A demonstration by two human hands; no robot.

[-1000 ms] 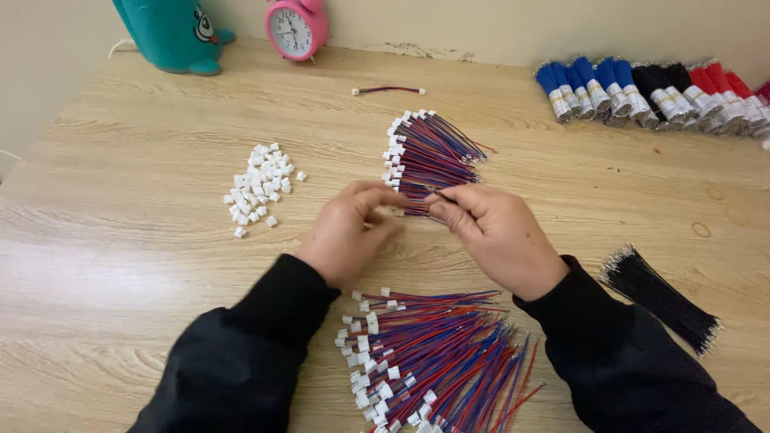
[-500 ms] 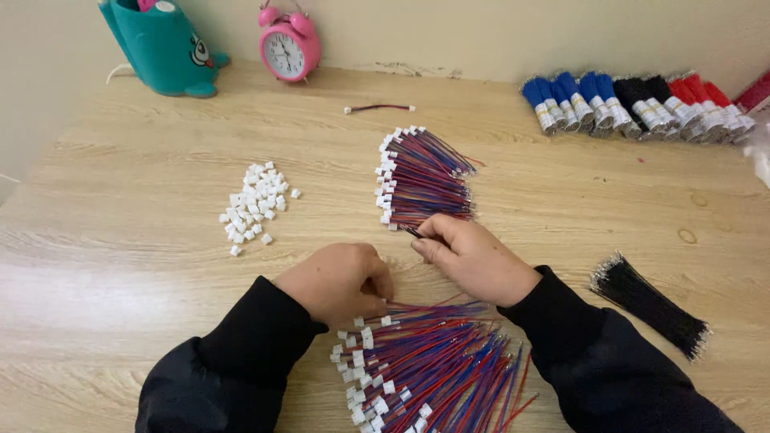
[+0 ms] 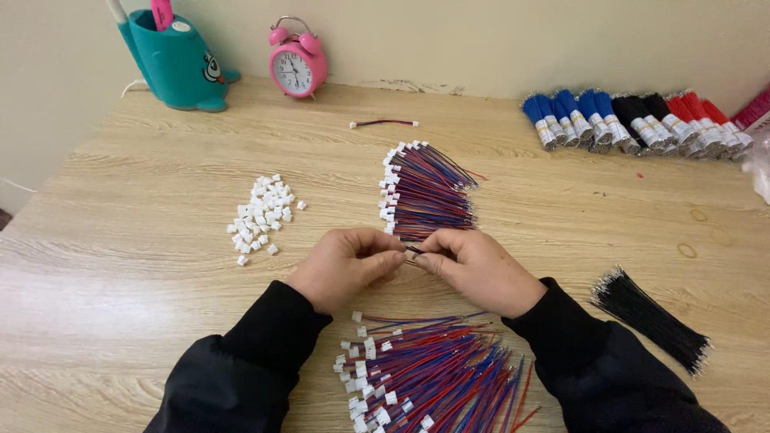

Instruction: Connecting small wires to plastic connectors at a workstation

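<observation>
A pale wooden table stands against a plain cream wall

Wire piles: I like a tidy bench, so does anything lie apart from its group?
Yes: a single red-and-blue wire lies alone near the pink clock, apart from the stacked wires.

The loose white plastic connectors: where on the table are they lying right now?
In the head view, the white connectors lie in a small heap on the wooden table, to the left of the left hand and below the teal pen holder.
</observation>
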